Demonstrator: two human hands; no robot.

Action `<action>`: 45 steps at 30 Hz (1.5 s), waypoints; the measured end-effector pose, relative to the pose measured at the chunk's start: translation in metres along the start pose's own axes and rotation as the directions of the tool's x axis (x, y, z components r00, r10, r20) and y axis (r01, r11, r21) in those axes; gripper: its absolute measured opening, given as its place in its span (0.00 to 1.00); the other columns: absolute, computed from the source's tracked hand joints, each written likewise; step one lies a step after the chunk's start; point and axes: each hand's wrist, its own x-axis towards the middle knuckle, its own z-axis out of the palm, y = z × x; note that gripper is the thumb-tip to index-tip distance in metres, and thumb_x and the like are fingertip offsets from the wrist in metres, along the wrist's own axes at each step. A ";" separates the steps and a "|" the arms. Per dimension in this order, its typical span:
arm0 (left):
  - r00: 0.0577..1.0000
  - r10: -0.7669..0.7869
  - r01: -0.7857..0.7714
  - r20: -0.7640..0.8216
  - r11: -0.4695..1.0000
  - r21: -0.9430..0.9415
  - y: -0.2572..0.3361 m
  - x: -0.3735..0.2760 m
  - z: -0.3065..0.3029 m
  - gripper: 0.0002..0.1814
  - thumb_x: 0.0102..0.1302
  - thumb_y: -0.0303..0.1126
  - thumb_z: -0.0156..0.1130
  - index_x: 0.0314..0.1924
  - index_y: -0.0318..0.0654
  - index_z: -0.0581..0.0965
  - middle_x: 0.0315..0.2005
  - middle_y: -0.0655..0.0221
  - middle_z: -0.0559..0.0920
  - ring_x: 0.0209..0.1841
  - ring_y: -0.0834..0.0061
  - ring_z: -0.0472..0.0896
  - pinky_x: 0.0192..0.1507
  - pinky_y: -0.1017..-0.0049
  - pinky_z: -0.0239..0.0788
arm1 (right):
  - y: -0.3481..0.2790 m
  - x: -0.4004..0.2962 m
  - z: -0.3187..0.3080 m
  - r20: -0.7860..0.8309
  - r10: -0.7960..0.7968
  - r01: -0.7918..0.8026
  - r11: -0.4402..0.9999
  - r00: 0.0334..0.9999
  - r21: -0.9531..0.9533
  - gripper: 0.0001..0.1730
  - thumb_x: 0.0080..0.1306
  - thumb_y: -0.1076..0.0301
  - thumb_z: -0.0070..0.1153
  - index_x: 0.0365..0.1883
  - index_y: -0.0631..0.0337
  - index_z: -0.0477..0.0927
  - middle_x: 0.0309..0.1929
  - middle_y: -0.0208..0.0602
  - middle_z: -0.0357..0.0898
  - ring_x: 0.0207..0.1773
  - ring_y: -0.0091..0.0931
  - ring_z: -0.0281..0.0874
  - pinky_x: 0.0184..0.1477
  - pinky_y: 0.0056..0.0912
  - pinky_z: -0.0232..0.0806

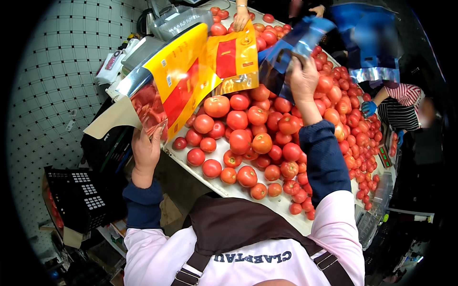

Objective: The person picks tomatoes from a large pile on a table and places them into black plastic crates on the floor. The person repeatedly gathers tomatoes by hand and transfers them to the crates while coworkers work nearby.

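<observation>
My left hand (146, 152) grips the lower edge of a large yellow-and-red plastic pouch (182, 85) with a clear window, through which something red shows. My right hand (304, 77) holds a dark blue glossy plastic pouch (277, 68) above the heap. Between the two, another yellow-and-red pouch (243, 57) is held at its top by another person's hand (242, 19). Below my hands lie many red tomatoes (240, 142), piled on a white table (182, 157). A further blue pouch (374, 43) is at the upper right, blurred; what holds it is not plain.
Clear plastic containers (182, 21) are stacked at the table's upper left. A black crate (77, 200) with tomatoes beside it stands at the lower left. At the right, a person in a striped apron (399, 114) and blue gloves is beside a scale (385, 156) and more clear containers (379, 196).
</observation>
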 end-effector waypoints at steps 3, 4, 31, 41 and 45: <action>0.985 -0.140 0.139 -0.100 0.990 -0.017 0.010 -0.005 -0.007 0.11 0.71 0.27 0.62 0.51 0.30 0.78 0.41 0.54 0.85 0.43 0.55 0.84 0.47 0.65 0.73 | -0.036 0.002 0.034 0.120 -0.284 0.302 0.938 0.951 -0.170 0.09 0.65 0.75 0.55 0.43 0.60 0.80 0.47 0.42 0.82 0.47 0.42 0.79 0.51 0.41 0.73; 0.975 -0.192 0.190 -0.114 0.981 -0.033 0.010 -0.009 -0.012 0.10 0.71 0.27 0.62 0.49 0.29 0.78 0.40 0.54 0.85 0.42 0.54 0.84 0.47 0.65 0.73 | -0.039 0.000 0.047 0.121 -0.359 0.375 0.915 0.925 -0.149 0.12 0.62 0.76 0.55 0.44 0.59 0.79 0.47 0.42 0.82 0.48 0.42 0.79 0.50 0.41 0.73; 0.509 0.860 -0.859 -0.018 0.507 -0.071 0.181 0.307 0.202 0.20 0.62 0.28 0.52 0.55 0.44 0.78 0.41 0.58 0.82 0.51 0.56 0.79 0.55 0.58 0.68 | 0.122 0.031 -0.088 0.231 0.818 -0.673 0.235 0.526 0.701 0.18 0.79 0.60 0.45 0.56 0.66 0.69 0.45 0.44 0.79 0.47 0.41 0.82 0.44 0.52 0.79; 0.709 0.587 -0.447 0.391 0.802 -0.396 0.247 0.278 0.340 0.29 0.67 0.27 0.54 0.69 0.52 0.69 0.48 0.47 0.80 0.44 0.45 0.81 0.46 0.55 0.74 | 0.101 -0.129 -0.212 0.206 0.778 -0.802 0.552 0.594 0.230 0.24 0.75 0.62 0.54 0.64 0.64 0.68 0.49 0.41 0.79 0.46 0.27 0.82 0.47 0.30 0.74; 0.597 0.761 -0.467 0.254 0.588 -0.661 0.231 0.243 0.338 0.29 0.66 0.28 0.61 0.68 0.47 0.69 0.56 0.59 0.78 0.52 0.55 0.80 0.55 0.63 0.73 | 0.088 -0.261 -0.277 0.198 0.872 -0.894 0.430 0.448 0.128 0.17 0.76 0.70 0.49 0.60 0.65 0.70 0.43 0.39 0.82 0.41 0.23 0.81 0.44 0.24 0.74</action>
